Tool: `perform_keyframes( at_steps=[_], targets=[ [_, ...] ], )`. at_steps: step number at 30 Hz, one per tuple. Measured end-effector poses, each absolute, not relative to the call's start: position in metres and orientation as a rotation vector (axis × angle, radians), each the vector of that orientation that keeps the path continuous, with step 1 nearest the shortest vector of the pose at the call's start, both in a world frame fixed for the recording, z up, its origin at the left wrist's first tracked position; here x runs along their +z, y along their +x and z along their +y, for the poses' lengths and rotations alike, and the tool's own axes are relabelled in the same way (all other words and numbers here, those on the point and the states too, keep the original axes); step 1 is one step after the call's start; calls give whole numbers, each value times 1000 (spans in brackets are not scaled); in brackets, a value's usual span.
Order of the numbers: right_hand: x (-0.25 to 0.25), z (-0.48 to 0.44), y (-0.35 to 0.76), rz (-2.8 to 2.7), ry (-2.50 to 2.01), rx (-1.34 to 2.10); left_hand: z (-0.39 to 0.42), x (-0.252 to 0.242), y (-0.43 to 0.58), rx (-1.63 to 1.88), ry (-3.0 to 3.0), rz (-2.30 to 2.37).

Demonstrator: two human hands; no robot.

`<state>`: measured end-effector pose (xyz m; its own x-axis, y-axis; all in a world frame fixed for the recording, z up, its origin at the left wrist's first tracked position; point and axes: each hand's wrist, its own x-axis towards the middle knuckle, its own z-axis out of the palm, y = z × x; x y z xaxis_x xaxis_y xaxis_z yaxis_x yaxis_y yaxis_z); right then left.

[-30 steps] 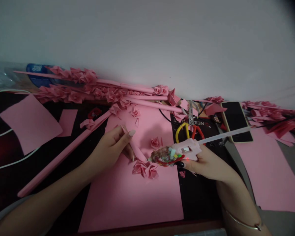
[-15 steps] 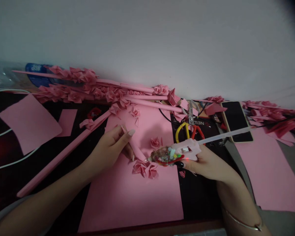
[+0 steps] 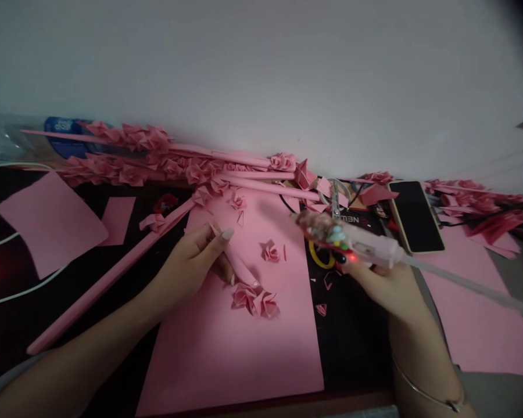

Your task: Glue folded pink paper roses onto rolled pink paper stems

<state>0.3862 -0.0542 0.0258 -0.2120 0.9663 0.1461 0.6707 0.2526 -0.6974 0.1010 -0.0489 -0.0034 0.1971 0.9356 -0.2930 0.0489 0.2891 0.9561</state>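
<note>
My left hand [image 3: 204,255] is closed round a short rolled pink paper stem [image 3: 239,265]. Two folded paper flowers [image 3: 255,300] sit at the stem's lower end, over a large pink paper sheet [image 3: 230,360]. A small shiny spot shows on the stem just above them. My right hand [image 3: 375,284] grips a hot glue gun [image 3: 353,241] covered in coloured decorations, with a red light lit and a clear glue stick running out of its back. Its nozzle points left, apart from the stem. One loose paper flower [image 3: 271,252] lies on the sheet between my hands.
Several pink flower stems [image 3: 192,165] lie along the wall. Red-and-yellow pliers [image 3: 321,255] are partly behind the glue gun, near a phone [image 3: 416,216]. A long paper tube [image 3: 108,276] and a square paper piece [image 3: 52,220] lie at left, beside a white cable [image 3: 26,293].
My right hand has lifted the glue gun up and to the right, away from the stem. The glue stick now slants down to the right. My left hand has stayed nearly still.
</note>
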Motion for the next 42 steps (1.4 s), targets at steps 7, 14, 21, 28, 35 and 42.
perform_keyframes(
  at_steps=[7, 14, 21, 28, 35, 42],
  targets=[
    [21, -35, 411, -1738, -1938, -15, -48, -6, 101, 890, 1080, 1210],
    [0, -15, 427, -1832, -2000, 36, -48, -8, 100, 900, 1067, 1182],
    [-10, -15, 425, -1790, -1955, -119, -48, -5, 101, 857, 1087, 1186],
    [11, -44, 360, -2148, -1344, 52, -49, -6, 102, 837, 1110, 1190],
    [-3, -51, 330, -2325, -1261, 303, -50, -3, 104, 835, 1142, 1205],
    [-2, -50, 329, -2310, -1240, 396, -50, 2, 106, 833, 1169, 1231]
  ],
)
